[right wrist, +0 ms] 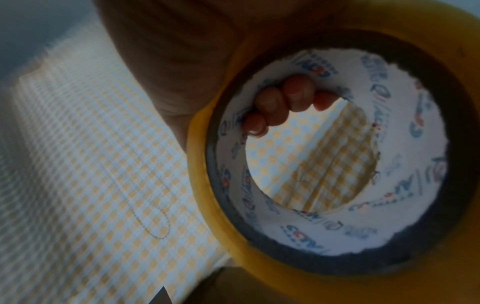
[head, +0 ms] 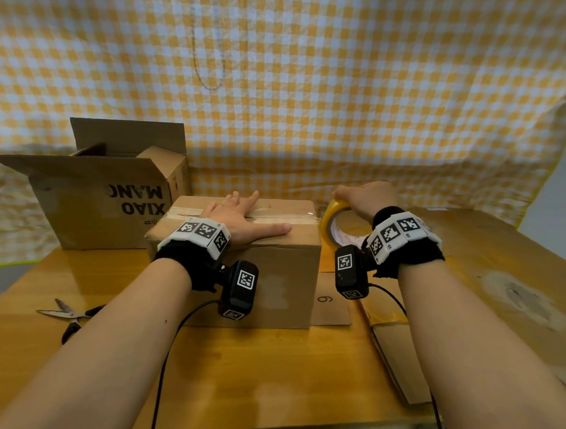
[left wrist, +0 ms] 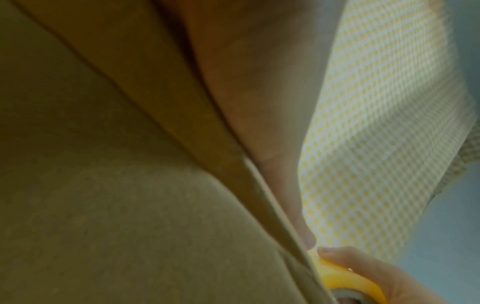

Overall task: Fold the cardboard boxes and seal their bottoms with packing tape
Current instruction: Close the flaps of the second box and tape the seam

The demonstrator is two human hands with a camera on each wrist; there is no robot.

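Fingers [head: 242,200] of the left hand [head: 238,216] lie straight and spread, flat on top of the cardboard box [head: 271,270], thumb stretched along the near top edge. Fingers [right wrist: 272,107] of the right hand [head: 365,199] curl round the tape roll [head: 332,227]; the right wrist view shows the tips hooked inside the white printed core, the palm over the yellow outer rim.

Backdrop: yellow-and-white checked cloth [head: 316,83] hanging behind everything, a thin chain [head: 208,60] dangling on it.

Table [head: 232,377]: wooden, glossy, carrying all the items.

Open box [head: 100,203]: far left on the table, flaps up, dark lettering upside down on its near face. Stands behind and left of the box under the hand.

Cardboard box: centre of the table, closed face up, a strip of clear tape [head: 182,211] running across the top seam from the left edge to the right edge. Left hand sits over the middle of that strip. One flap [head: 331,300] with a printed mark lies flat on the table at its right foot.

Flat cardboard [head: 503,277]: lying on the right part of the table, partly under the right forearm; worn patch on its surface.

Tape roll: held upright on edge just beside the box's upper right corner, level with the top. Left wrist view shows it right against the box edge.

Scissors [head: 70,315]: near left on the table, blades open, well apart from both hands.
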